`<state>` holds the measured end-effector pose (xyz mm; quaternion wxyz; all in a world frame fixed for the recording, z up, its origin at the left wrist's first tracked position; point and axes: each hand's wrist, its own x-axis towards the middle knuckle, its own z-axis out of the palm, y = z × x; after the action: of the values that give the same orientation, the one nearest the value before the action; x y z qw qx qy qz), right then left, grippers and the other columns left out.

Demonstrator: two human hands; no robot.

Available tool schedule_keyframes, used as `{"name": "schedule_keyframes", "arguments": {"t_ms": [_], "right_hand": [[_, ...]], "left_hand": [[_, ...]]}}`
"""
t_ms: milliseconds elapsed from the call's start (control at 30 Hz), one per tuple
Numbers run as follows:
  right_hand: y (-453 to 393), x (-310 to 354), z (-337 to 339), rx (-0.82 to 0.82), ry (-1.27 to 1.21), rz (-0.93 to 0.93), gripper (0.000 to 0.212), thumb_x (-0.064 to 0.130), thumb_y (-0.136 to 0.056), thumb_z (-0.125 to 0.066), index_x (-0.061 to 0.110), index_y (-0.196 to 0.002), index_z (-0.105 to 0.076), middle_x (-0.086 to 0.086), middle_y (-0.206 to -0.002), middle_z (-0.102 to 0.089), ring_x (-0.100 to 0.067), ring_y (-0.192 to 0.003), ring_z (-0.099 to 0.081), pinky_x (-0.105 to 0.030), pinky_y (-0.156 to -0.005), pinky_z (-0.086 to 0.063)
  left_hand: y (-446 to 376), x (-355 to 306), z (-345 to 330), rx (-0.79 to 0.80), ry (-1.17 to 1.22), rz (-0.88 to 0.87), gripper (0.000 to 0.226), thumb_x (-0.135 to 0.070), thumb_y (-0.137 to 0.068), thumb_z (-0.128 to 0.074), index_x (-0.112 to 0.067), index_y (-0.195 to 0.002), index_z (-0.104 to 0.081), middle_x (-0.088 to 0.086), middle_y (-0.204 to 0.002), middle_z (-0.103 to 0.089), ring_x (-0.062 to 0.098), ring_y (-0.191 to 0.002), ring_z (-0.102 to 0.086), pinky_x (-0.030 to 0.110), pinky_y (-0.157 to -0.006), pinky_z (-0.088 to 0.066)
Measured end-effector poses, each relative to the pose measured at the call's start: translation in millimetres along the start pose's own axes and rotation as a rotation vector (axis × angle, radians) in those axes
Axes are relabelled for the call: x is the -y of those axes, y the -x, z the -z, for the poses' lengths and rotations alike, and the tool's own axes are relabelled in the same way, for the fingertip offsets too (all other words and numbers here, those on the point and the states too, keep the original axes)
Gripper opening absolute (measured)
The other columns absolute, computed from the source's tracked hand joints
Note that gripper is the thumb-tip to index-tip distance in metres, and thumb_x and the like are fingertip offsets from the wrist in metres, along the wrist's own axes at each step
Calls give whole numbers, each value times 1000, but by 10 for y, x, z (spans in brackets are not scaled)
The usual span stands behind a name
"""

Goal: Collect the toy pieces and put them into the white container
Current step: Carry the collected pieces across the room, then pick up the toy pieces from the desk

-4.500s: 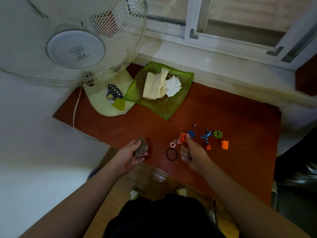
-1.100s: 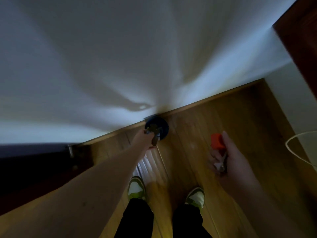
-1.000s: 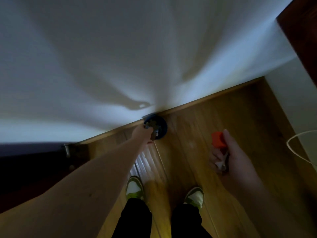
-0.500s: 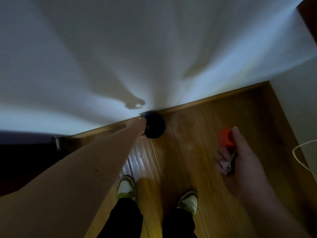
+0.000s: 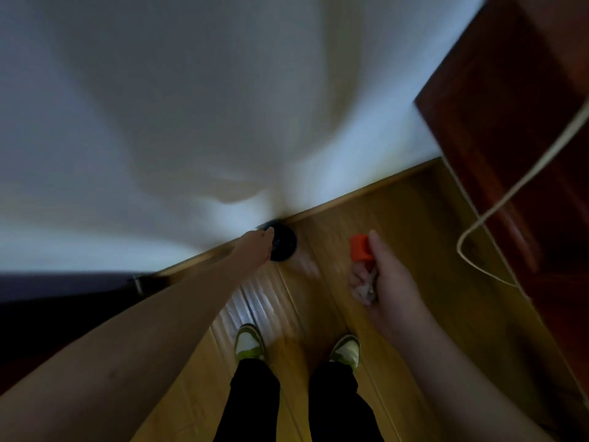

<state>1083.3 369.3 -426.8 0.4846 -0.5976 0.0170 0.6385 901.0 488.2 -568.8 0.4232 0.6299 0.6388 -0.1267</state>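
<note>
My left hand [image 5: 255,247] reaches down to a dark round thing [image 5: 285,247] on the wooden floor at the foot of the white wall. Its fingertips lie over the round thing's left rim, and blur hides whether anything is in the fingers. My right hand [image 5: 389,282] hovers to the right at about the same height. It pinches an orange toy piece [image 5: 360,248] under the thumb and keeps some small pale pieces [image 5: 365,287] in its curled fingers. No white container can be made out.
A dark red-brown wooden cabinet [image 5: 526,122] fills the right side, with a pale cable [image 5: 510,193] looping down in front of it. My two shoes [image 5: 248,342] stand on the floorboards below the hands. Something dark [image 5: 47,314] lies at the left.
My left hand held grey pieces above the dark round thing a second ago; they no longer show. The view has swung slightly left, so the cabinet and cable now appear. The right hand keeps its pieces.
</note>
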Motion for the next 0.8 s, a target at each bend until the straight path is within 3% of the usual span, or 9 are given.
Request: {"name": "schedule_keyframes", "arguments": {"t_ms": [33, 100, 167, 300, 467, 633, 800], "right_hand": [[111, 74, -35, 3, -11, 10, 32, 45, -87, -54, 15, -98, -54, 2, -51, -38, -10, -46, -33, -21, -40, -18], [349, 229, -87, 26, -18, 22, 30, 43, -90, -53, 13, -93, -51, 2, -54, -39, -11, -48, -33, -23, -44, -16], [599, 390, -102, 47, -16, 21, 29, 42, -91, -53, 13, -89, -48, 1, -56, -40, -10, -46, -36, -21, -42, -19], [1062, 696, -63, 47, 48, 15, 26, 42, -96, -50, 16, -94, -54, 3, -53, -53, -11, -41, -42, -19, -35, -30], [1581, 1054, 76, 10, 102, 59, 28, 41, -98, -49, 16, -87, -54, -2, -56, -39, -12, -43, -33, -20, -36, -23], [2047, 1348, 396, -4, 138, 163, 35, 40, -99, -45, 12, -79, -47, 0, -52, -38, -11, -43, -36, -22, -44, -25], [2521, 1529, 876, -109, 64, 212, 39, 40, -100, -44, 12, -73, -45, 0, -50, -37, -9, -36, -34, -20, -35, -25]], "left_hand": [[171, -100, 80, 27, 46, -9, 38, -18, -100, -42, -3, -134, -41, 15, -113, -61, 28, -99, -61, 34, -80, -46], [603, -320, 247, 95, 314, -31, 26, -26, -102, -39, -10, -106, -60, 11, -87, -62, 20, -68, -59, 32, -60, -44], [1055, -538, 385, 117, 547, -9, 31, -29, -103, -38, -12, -89, -60, 7, -71, -60, 15, -53, -52, 27, -50, -40], [1914, -1033, 708, 171, 675, -155, 30, -26, -103, -38, -10, -97, -62, 3, -75, -65, 15, -62, -59, 24, -54, -47], [2604, -1477, 946, 200, 779, -202, 29, -24, -102, -40, -8, -97, -64, 7, -78, -66, 18, -67, -61, 27, -57, -48], [3004, -1765, 1000, 216, 729, -199, 29, -20, -102, -40, -4, -96, -63, 7, -75, -66, 16, -64, -61, 27, -56, -47], [3163, -1995, 1085, 226, 610, -261, 32, -22, -102, -39, -7, -90, -64, 7, -72, -66, 22, -64, -58, 32, -58, -46]]}}
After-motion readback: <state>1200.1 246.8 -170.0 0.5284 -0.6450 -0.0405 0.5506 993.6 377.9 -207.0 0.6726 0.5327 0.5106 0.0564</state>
